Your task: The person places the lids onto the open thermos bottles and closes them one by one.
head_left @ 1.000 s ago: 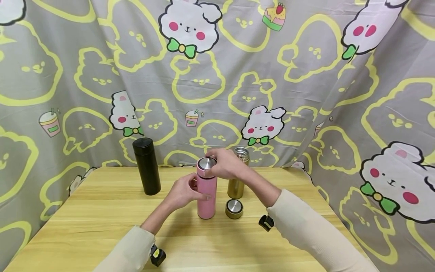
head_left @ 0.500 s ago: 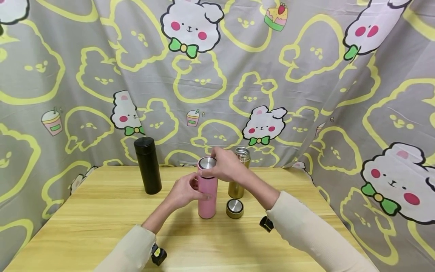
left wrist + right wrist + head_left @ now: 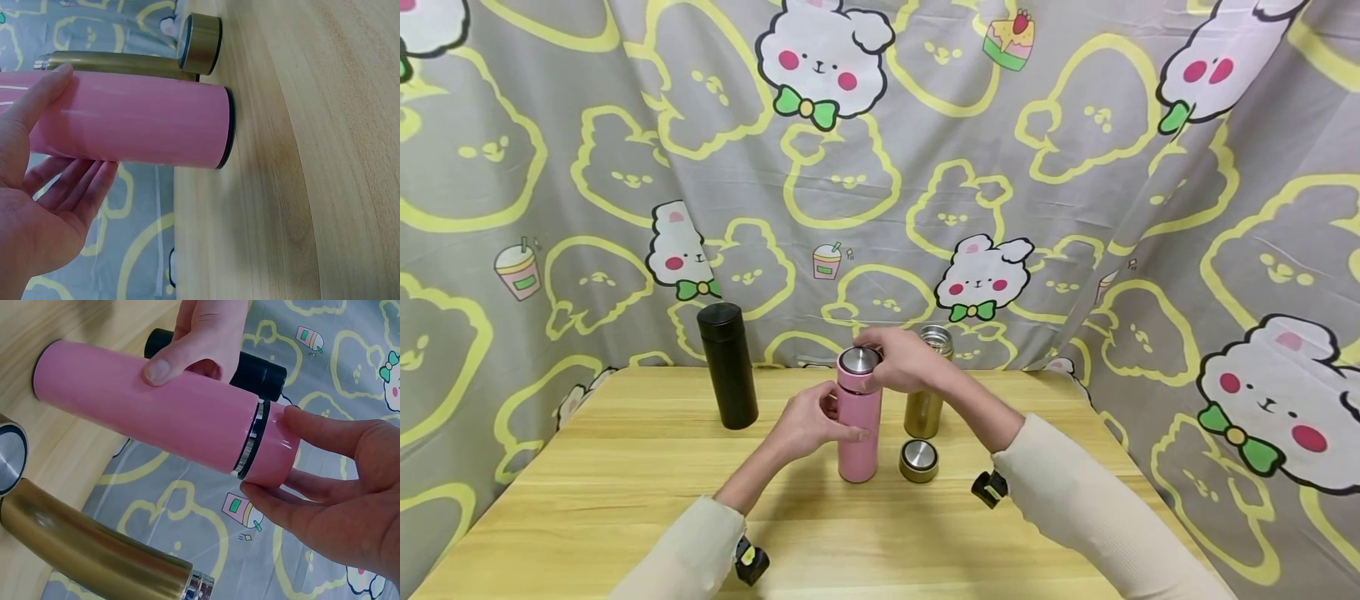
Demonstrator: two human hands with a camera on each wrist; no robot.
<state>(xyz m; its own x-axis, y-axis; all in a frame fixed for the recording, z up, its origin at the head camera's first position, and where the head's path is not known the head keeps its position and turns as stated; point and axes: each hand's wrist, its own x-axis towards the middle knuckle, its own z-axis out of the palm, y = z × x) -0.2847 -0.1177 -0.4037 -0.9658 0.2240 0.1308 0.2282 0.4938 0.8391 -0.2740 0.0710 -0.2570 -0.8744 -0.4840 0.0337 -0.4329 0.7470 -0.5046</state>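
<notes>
A pink thermos bottle [image 3: 858, 450] stands upright on the wooden table in the head view. My left hand [image 3: 808, 423] grips its body from the left, thumb across the front and fingers behind. Around the pink cap [image 3: 275, 447] the fingers and thumb of my right hand [image 3: 904, 360] are curled, pinching its sides. Between cap and body, a thin strip of steel neck and a dark ring show in the right wrist view. The cap's top has a silver disc [image 3: 860, 360].
To the right and behind stands a gold thermos bottle [image 3: 922, 415] without its cap, its steel mouth showing. A gold cap [image 3: 918, 461] lies in front of it. At the back left is a capped black bottle [image 3: 730, 367]. A patterned curtain [image 3: 880, 200] hangs behind the table [image 3: 625, 467].
My right hand has turned about the pink cap, its thumb first moving left across the front, then back to the right. The left hand keeps its grip and the bottle stays in place.
</notes>
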